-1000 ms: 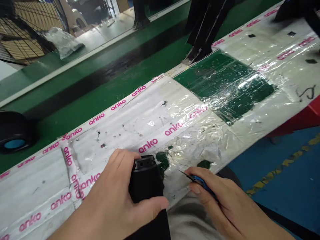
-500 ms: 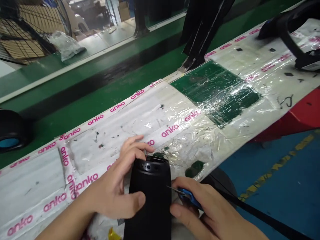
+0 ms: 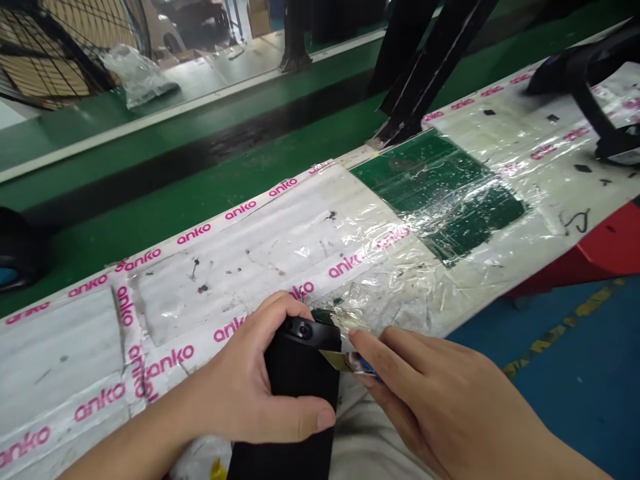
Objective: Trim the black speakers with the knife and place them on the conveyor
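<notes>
My left hand (image 3: 270, 380) is wrapped around the upper end of a long black piece (image 3: 300, 367), its thumb lying across the front face. Small round holes show in the shiny top end of this piece, whose exact kind I cannot tell; its lower end runs out of the picture. In my right hand (image 3: 425, 387) is a utility knife (image 3: 345, 361) with a blue handle, mostly hidden by the fingers. Its blade is out and lies against the right edge of the black piece, just below the shiny end.
Beyond my hands runs a bench (image 3: 250, 260) covered in white sheeting and pink-lettered tape. A black curved frame (image 3: 590, 93) stands on it at the far right. A caged fan (image 3: 65, 53) is at the upper left, and a red surface (image 3: 590, 250) below the bench edge.
My left hand has closed further round the top of the black piece, its thumb moving right. The knife has moved up along the edge and its blade now shows broadside. The piece is tilted more.
</notes>
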Demonstrator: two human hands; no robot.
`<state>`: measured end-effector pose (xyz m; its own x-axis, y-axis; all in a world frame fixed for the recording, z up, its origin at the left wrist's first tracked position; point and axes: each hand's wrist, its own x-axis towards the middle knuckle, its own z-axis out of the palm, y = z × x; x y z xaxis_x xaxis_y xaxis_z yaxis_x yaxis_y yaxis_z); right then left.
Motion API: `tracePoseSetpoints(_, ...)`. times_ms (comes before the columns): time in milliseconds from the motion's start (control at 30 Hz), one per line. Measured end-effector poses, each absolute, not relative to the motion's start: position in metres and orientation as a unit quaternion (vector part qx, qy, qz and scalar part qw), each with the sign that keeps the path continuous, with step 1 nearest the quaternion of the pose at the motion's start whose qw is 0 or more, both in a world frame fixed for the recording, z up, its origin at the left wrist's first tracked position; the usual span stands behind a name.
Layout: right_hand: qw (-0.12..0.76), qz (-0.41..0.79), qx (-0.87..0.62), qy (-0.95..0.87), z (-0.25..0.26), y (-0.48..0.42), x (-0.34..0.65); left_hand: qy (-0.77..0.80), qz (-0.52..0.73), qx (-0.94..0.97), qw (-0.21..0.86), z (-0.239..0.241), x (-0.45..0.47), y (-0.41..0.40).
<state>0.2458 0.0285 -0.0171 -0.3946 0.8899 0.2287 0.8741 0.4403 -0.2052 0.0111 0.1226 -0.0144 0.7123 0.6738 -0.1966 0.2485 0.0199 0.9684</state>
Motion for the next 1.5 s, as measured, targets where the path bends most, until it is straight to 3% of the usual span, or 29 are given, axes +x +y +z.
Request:
tracePoseSetpoints(533,0.121,0.022,-0.508,-0.852,-0.016,0.037,0.250,0.325,0.167,0.691,0.624,-0.020,0.007,0.126)
tracePoseSetpoints(867,0.086,-0.054,-0.487,-0.868,-0.009,0.040,0.249,0.327,0.158,0.682,0.635,-0.018,0.009,0.126)
tracePoseSetpoints(1300,0.011,0.118,-0.512,-0.851,0.011,0.045,0.250,0.342,0.141,0.713,0.595,-0.005,0.017,0.117)
tracePoseSetpoints(1500,0.069,0.086,-0.514,-0.850,0.025,0.040,0.264,0.384,0.123,0.695,0.595,-0.008,0.016,0.112)
